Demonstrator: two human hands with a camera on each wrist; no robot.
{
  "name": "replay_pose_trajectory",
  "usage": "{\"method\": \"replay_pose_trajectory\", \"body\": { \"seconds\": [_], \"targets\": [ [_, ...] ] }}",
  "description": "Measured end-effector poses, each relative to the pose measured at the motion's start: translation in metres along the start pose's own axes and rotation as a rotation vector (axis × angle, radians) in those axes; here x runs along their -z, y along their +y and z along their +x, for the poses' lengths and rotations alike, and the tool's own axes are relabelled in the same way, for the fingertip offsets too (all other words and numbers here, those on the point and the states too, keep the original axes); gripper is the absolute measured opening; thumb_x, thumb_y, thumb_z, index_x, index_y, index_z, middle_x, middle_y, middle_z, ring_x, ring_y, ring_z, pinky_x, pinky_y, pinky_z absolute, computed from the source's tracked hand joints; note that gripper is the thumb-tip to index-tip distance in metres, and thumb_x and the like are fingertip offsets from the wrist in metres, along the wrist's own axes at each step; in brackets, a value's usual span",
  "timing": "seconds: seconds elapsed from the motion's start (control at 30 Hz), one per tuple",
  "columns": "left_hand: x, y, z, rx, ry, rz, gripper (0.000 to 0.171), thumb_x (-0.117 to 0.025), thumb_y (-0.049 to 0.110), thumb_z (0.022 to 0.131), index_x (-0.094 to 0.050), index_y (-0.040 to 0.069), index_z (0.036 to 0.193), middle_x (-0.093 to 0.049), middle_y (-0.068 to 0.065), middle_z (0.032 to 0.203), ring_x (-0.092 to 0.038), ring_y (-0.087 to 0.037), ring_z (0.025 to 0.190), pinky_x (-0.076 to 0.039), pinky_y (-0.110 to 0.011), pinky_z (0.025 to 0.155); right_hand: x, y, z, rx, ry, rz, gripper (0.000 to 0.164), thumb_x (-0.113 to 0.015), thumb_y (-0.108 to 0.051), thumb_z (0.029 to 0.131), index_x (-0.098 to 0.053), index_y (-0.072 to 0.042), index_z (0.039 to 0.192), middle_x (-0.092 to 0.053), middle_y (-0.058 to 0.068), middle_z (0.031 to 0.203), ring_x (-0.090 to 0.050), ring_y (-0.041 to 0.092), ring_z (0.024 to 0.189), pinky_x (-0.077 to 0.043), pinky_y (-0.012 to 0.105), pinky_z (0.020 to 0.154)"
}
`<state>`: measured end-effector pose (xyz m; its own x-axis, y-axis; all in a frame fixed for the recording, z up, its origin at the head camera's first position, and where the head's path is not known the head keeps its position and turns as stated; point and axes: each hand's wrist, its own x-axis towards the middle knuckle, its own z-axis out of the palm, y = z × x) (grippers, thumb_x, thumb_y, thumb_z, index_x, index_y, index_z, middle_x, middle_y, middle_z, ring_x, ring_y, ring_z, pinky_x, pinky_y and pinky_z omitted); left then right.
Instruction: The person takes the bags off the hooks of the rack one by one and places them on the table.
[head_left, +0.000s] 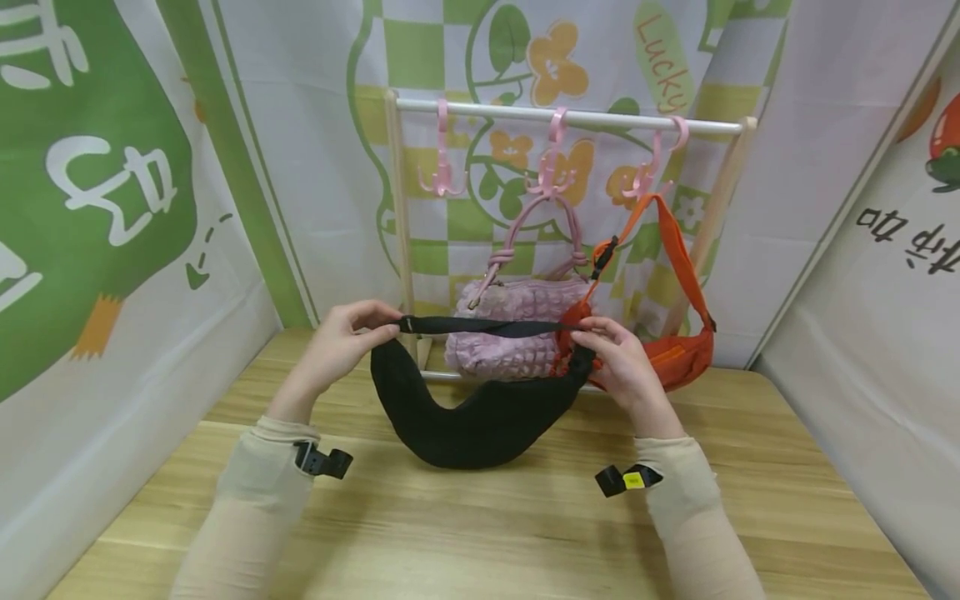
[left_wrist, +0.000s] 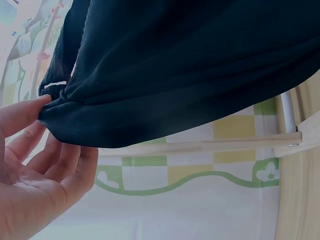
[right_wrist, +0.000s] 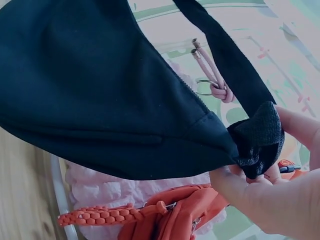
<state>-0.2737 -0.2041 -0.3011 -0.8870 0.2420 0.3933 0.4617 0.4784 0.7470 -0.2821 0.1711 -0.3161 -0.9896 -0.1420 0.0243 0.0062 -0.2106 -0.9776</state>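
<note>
A black crescent-shaped shoulder bag hangs between my hands, above the table in front of the rack. My left hand pinches its left end, where strap and body meet; the left wrist view shows thumb and fingers on that corner. At the other end, my right hand grips the bunched strap end. The black strap stretches across between both hands. Behind it, a pink puffy handbag hangs by its handles from the middle pink hook. An orange bag hangs from the right hook.
A rack with a metal bar and wooden side posts stands at the back of the wooden table. The left pink hook carries no bag. Printed fabric walls enclose the table at the back and sides.
</note>
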Motion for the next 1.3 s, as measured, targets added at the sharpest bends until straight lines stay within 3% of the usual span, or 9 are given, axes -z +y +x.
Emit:
{"method": "replay_pose_trajectory", "body": {
  "seconds": [0.27,0.43,0.7,0.87,1.1,1.3],
  "targets": [
    [0.003,-0.003,-0.003,0.017,0.007,0.029,0.021,-0.061,0.02,0.093,-0.066,0.006,0.109,-0.068,-0.01,0.102,-0.058,-0.016,0.085,-0.046,-0.027,0.072,0.001,-0.002,0.0,-0.041,-0.035,-0.008,0.024,-0.059,-0.003,0.09,-0.05,-0.014,0.11,-0.054,-0.002,0.106,-0.058,0.01,0.081,-0.051,0.027,0.065],
    [0.006,-0.005,-0.006,0.013,0.006,0.048,0.022,-0.06,0.021,0.094,-0.067,0.007,0.109,-0.068,-0.01,0.103,-0.057,-0.015,0.086,-0.046,-0.025,0.073,0.001,-0.001,-0.001,-0.045,-0.065,-0.041,0.02,-0.06,-0.006,0.091,-0.057,-0.016,0.108,-0.046,-0.002,0.123,-0.055,0.011,0.088,-0.049,0.025,0.066],
    [0.009,-0.006,-0.01,0.021,-0.002,0.024,0.022,-0.061,0.021,0.093,-0.067,0.007,0.109,-0.067,-0.011,0.102,-0.057,-0.013,0.085,-0.047,-0.022,0.073,0.002,0.0,-0.002,-0.057,-0.066,-0.038,0.013,-0.064,-0.012,0.09,-0.069,-0.022,0.096,-0.055,-0.003,0.106,-0.056,0.009,0.077,-0.051,0.027,0.071],
    [0.009,-0.007,-0.012,0.045,-0.012,-0.049,0.023,-0.062,0.02,0.092,-0.066,0.005,0.11,-0.065,-0.011,0.102,-0.057,-0.011,0.083,-0.047,-0.022,0.073,0.003,0.003,-0.002,-0.079,-0.056,-0.009,0.013,-0.062,-0.01,0.091,-0.07,-0.021,0.094,-0.059,-0.003,0.092,-0.056,0.009,0.068,-0.049,0.025,0.066],
    [0.012,-0.011,-0.014,0.089,-0.026,-0.144,0.026,-0.064,0.019,0.091,-0.065,0.001,0.11,-0.064,0.001,0.098,-0.059,-0.009,0.085,-0.049,-0.022,0.074,0.003,0.007,-0.002,-0.083,-0.064,0.029,0.012,-0.061,-0.011,0.091,-0.07,-0.019,0.091,-0.064,-0.003,0.085,-0.06,0.009,0.063,-0.051,0.024,0.06],
    [0.015,-0.014,-0.018,0.137,-0.054,-0.178,0.029,-0.064,0.02,0.091,-0.064,0.0,0.112,-0.064,0.008,0.094,-0.059,-0.008,0.083,-0.052,-0.024,0.071,0.002,0.008,-0.003,-0.08,-0.06,0.004,0.013,-0.061,-0.012,0.091,-0.072,-0.02,0.089,-0.064,-0.003,0.084,-0.065,0.012,0.066,-0.056,0.026,0.064]
  ]
}}
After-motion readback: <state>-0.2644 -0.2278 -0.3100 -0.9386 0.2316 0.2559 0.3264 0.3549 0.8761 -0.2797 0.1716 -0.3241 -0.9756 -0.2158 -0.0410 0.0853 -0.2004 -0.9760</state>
